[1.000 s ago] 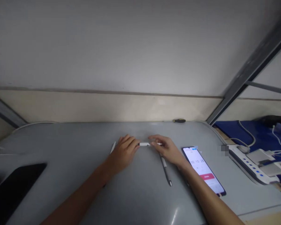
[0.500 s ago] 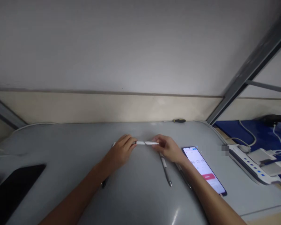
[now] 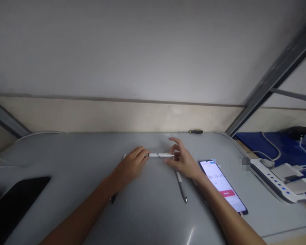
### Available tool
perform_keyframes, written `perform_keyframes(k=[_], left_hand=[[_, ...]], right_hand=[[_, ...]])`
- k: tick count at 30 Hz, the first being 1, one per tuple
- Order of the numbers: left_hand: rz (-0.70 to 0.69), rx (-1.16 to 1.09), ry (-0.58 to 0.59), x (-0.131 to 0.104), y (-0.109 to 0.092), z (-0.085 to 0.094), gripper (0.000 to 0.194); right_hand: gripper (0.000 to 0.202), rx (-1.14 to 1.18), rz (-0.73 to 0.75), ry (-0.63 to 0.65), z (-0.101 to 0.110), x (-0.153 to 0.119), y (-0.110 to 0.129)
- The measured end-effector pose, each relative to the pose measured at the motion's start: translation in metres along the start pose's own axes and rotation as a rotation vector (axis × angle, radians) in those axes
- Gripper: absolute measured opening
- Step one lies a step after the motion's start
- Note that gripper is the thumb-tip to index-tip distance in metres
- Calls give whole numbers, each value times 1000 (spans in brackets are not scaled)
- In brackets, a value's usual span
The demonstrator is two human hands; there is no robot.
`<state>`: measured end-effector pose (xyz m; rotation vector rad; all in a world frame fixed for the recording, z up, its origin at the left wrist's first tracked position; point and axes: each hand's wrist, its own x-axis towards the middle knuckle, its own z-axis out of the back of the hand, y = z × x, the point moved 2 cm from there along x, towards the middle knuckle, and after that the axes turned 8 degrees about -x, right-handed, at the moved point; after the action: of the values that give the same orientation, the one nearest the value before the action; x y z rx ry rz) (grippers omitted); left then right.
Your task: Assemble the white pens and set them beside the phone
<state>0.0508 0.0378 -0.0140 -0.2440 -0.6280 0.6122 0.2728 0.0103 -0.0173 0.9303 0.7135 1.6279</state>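
My left hand (image 3: 135,163) has its fingers closed round one end of a white pen (image 3: 159,155), which it holds level above the grey table (image 3: 148,217). At the pen's other end is my right hand (image 3: 182,158), its index finger raised and thumb apart from it; the pen's tip reaches between them. Below the right hand lies a white and grey pen (image 3: 181,187). Another pen (image 3: 114,198) is mostly hidden under my left hand and wrist. A further dark pen lies partly behind my right forearm.
A phone with a lit timer (image 3: 223,185) lies right of my right forearm. Farther right is a white power strip (image 3: 272,180) with plugs and cables. A screwdriver (image 3: 196,131) rests at the back edge by the wall. A black object (image 3: 20,204) is at the left.
My right index finger and thumb have spread apart at the pen's end, where they were close together before. The left hand's hold looks the same.
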Motion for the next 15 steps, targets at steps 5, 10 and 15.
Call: perform_keyframes(k=[5, 10, 15], left_hand=[[25, -16, 4, 0, 1, 0, 21], [23, -25, 5, 0, 1, -1, 21], [8, -16, 2, 0, 2, 0, 21]], right_hand=[[44, -28, -74, -45, 2, 0, 2], [35, -75, -33, -25, 1, 1, 2], [47, 10, -6, -25, 2, 1, 1]])
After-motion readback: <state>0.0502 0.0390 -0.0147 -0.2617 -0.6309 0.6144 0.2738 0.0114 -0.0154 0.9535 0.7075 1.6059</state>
